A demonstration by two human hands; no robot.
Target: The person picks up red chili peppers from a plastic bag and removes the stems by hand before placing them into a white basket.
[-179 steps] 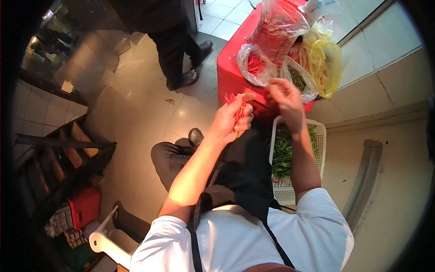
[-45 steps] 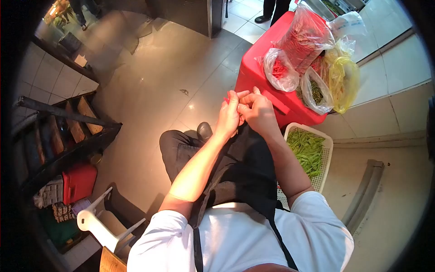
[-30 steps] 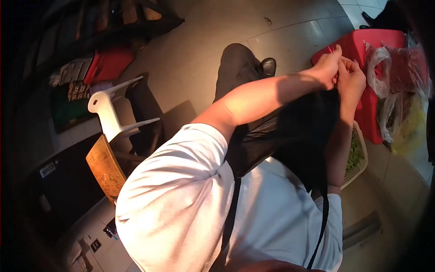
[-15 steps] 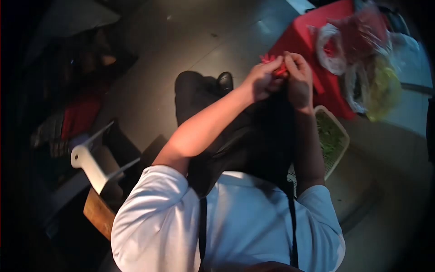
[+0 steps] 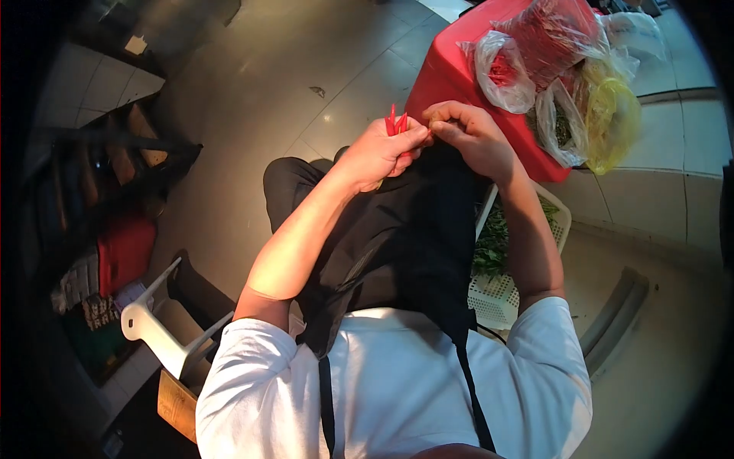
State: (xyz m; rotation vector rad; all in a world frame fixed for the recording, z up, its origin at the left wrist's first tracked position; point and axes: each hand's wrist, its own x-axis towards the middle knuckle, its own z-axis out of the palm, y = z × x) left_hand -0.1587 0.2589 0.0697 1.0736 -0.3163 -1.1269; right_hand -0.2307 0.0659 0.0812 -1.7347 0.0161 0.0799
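Several red chili peppers (image 5: 396,122) stick up out of my left hand (image 5: 380,157), whose fingers are closed around them over my lap. Close beside it, my right hand (image 5: 475,138) is closed in a pinch, with thumb and forefinger near the left thumb tip. Whatever sits between those right fingertips is too small to make out. Beyond my right hand, a clear plastic bag (image 5: 511,90) with red contents lies on a red box-like surface (image 5: 451,73).
A yellow plastic bag (image 5: 614,115) and other clear bags share the red surface. By my right forearm stands a pale perforated basket (image 5: 493,304) holding green leaves (image 5: 489,245). On my left are a white chair-like frame (image 5: 157,336) and a dark shelf (image 5: 115,164).
My view has shifted, so the bags and red surface sit further left. My hands have moved slightly apart, and the chili peppers in my left hand show more clearly.
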